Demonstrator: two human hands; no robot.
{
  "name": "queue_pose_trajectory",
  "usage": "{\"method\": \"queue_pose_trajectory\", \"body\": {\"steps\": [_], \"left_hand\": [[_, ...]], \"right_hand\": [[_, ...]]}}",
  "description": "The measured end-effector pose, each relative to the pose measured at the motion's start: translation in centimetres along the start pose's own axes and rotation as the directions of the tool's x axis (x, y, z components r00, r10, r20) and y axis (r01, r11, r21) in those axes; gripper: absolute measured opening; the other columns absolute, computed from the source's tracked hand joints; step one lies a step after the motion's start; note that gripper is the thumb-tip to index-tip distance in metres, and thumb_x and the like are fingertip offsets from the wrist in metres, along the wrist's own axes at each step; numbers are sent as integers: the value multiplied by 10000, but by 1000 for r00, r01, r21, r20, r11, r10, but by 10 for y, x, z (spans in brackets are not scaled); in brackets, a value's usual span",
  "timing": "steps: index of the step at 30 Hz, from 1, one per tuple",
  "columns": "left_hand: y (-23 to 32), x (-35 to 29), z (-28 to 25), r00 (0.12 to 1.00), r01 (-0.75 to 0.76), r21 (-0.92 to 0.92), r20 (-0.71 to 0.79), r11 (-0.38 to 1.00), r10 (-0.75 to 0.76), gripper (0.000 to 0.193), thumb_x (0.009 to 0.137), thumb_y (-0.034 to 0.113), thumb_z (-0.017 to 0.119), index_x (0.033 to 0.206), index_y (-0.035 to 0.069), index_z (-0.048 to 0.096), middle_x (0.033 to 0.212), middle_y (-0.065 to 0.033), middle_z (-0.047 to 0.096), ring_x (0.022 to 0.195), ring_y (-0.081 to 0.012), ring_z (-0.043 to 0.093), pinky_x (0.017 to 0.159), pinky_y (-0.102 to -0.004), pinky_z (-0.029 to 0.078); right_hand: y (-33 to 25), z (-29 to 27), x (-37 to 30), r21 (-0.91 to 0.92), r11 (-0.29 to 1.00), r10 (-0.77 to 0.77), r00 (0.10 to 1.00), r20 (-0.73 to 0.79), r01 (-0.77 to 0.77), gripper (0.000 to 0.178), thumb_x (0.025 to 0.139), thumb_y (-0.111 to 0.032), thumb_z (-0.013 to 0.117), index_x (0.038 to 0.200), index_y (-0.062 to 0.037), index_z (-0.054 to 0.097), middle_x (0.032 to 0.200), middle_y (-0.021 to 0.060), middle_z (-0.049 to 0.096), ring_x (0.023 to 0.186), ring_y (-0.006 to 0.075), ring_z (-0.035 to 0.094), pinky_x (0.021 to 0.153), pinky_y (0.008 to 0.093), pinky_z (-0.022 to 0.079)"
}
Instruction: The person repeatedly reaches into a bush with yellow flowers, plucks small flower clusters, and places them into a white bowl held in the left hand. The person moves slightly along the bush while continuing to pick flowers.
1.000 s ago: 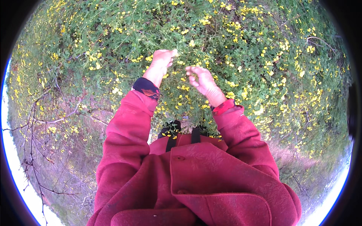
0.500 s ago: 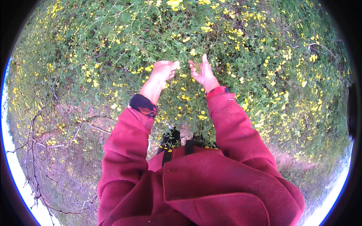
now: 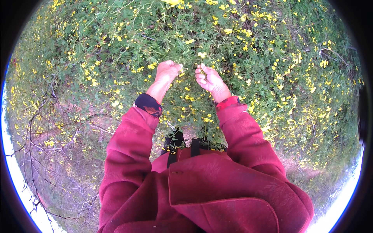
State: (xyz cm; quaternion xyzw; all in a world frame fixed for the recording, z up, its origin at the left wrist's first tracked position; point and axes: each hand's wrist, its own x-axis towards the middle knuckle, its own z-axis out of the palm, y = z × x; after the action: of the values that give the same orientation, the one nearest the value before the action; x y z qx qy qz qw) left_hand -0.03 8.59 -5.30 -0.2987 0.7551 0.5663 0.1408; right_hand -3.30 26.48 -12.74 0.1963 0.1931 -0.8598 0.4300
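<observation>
Both my hands are raised among green stems with yellow flowers, a short gap between them. My left hand [image 3: 167, 73] is closed, with thumb and fingertips pinched together; whatever lies in the pinch is too small to make out. Across the gap, my right hand [image 3: 211, 80] has its fingers curled in around a little bunch of greenish-yellow plant bits [image 3: 203, 72]. A pale yellow flower [image 3: 202, 55] stands just beyond the right fingertips. Yellow blossoms [image 3: 152, 66] grow close beside the left hand.
Dense flowering plants [image 3: 272, 50] spread all around and reach up to my legs. Bare, thorny-looking branches [image 3: 33, 143] stick up at the left. A dry curved twig [image 3: 334, 50] arches at the far right. Patches of brown soil [image 3: 307, 171] show through lower down.
My right hand's thumb and fingers have curled in from a more spread pose, and the hand sits slightly lower. The left hand stays pinched, almost in place.
</observation>
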Motion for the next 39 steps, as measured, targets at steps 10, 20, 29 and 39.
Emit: {"method": "queue_pose_trajectory", "body": {"steps": [10, 20, 29, 39], "left_hand": [[23, 23, 82, 983, 138, -58, 132, 989, -129, 255, 756, 273, 653, 744, 20, 621, 647, -52, 568, 542, -156, 514, 505, -302, 411], [16, 25, 87, 909, 202, -206, 404, 957, -105, 198, 833, 231, 573, 760, 48, 593, 618, -20, 546, 420, -111, 415, 361, -259, 317], [28, 22, 82, 966, 200, -195, 204, 960, -159, 248, 917, 249, 442, 901, 25, 547, 902, -120, 646, 840, -193, 634, 660, -277, 510], [20, 22, 77, 962, 178, -109, 228, 978, -150, 198, 885, 266, 504, 893, 80, 571, 856, -43, 645, 841, -171, 626, 764, -327, 440]], "right_hand": [[-9, 24, -27, -216, 967, -152, 987, -52, 138, 151, 918, -115, 366, 863, -21, 470, 715, 50, 485, 469, 93, 371, 361, 205, 277], [-7, 27, -41, -356, 931, -117, 990, -81, 81, 64, 889, -70, 396, 875, -26, 440, 684, 46, 477, 437, 75, 363, 319, 202, 255], [-9, 13, -66, -448, 894, 44, 999, 23, -29, 116, 884, -77, 426, 886, 10, 501, 733, 52, 486, 455, 68, 357, 342, 188, 253], [-45, 8, -61, -247, 968, -73, 987, -140, 37, 601, 861, -540, 418, 960, 51, 475, 748, 60, 455, 489, 84, 384, 339, 165, 272]]}}
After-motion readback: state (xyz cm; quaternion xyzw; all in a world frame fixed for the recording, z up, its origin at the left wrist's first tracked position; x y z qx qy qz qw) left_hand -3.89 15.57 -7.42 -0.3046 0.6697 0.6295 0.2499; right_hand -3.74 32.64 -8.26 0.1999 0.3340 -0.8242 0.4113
